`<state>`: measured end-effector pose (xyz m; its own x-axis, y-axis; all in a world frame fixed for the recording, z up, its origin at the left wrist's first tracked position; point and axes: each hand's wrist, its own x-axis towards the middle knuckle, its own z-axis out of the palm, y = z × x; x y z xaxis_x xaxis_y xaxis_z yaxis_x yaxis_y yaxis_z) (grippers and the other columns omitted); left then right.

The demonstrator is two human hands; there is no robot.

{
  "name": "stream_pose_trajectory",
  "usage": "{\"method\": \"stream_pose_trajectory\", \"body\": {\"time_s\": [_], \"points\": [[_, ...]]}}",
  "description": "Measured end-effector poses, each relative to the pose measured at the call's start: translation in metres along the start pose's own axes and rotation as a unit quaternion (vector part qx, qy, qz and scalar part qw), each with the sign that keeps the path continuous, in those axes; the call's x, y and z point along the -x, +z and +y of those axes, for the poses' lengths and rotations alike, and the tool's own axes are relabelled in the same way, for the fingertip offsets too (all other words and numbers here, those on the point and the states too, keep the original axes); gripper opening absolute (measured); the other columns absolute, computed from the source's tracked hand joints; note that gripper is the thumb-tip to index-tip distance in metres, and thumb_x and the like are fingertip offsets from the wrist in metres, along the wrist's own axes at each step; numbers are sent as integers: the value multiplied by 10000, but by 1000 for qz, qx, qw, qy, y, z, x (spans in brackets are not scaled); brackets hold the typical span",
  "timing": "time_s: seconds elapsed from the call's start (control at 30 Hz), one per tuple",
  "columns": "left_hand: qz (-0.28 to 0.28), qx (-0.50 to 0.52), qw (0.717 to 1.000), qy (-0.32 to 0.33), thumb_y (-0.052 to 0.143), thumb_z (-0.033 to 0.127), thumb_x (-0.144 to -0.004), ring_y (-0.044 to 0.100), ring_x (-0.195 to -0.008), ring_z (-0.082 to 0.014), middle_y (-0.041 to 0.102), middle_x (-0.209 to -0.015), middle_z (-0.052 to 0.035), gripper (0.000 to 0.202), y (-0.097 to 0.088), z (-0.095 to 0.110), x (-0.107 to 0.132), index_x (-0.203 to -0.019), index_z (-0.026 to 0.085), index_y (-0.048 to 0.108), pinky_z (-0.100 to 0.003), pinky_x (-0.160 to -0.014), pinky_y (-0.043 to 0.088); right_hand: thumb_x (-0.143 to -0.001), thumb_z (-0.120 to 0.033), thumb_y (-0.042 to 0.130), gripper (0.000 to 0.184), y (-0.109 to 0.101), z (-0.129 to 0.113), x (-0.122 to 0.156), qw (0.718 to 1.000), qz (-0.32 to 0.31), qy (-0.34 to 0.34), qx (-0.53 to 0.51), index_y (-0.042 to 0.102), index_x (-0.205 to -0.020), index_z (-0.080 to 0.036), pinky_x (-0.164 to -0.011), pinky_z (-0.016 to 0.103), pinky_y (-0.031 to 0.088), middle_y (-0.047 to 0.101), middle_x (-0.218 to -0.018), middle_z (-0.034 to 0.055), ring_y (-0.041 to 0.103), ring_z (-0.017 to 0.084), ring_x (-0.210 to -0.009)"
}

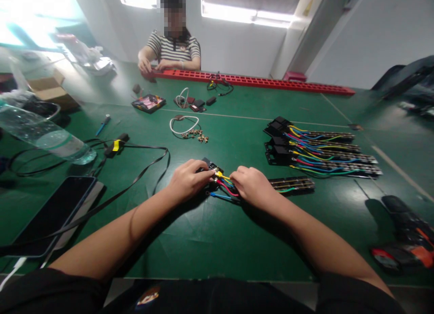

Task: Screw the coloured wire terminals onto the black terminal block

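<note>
In the head view, a black strip (pixel 294 184) with coloured wires lies across the table before me. My left hand (pixel 190 178) is at its left end, fingers bent together by the terminal lugs (pixel 217 173); whatever sits between the fingertips is hidden. My right hand (pixel 252 183) is closed round the bundle of yellow, red and blue wires (pixel 228 187) just right of the lugs. One blue wire (pixel 224 197) with a ring end sticks out toward me, loose. Beyond my hands lie small brass screws (pixel 198 135) beside a white cable loop (pixel 184 124).
Several similar wired strips (pixel 325 153) lie at the right, with a power screwdriver (pixel 403 232) nearer me. On the left are a phone (pixel 54 214), a plastic bottle (pixel 50 137) and a black cable (pixel 135 201). A person (pixel 174 47) sits opposite, behind a long red rail (pixel 254 81).
</note>
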<state>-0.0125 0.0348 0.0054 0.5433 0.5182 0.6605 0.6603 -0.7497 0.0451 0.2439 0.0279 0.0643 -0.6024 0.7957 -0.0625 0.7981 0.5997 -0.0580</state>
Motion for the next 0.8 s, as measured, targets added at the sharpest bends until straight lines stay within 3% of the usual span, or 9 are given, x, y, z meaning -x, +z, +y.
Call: {"method": "stream_pose_trajectory", "body": {"time_s": [0.8], "points": [[7, -13, 1000, 21, 602, 354, -1019, 572, -841, -172, 679, -1019, -72, 220, 1, 1, -3, -1148, 218, 717, -280, -710, 508, -1039, -217, 444, 285, -2, -1, 3, 1000, -2, 1, 17, 724, -1039, -165, -731, 309, 278, 676, -980, 87, 531, 165, -792]]}}
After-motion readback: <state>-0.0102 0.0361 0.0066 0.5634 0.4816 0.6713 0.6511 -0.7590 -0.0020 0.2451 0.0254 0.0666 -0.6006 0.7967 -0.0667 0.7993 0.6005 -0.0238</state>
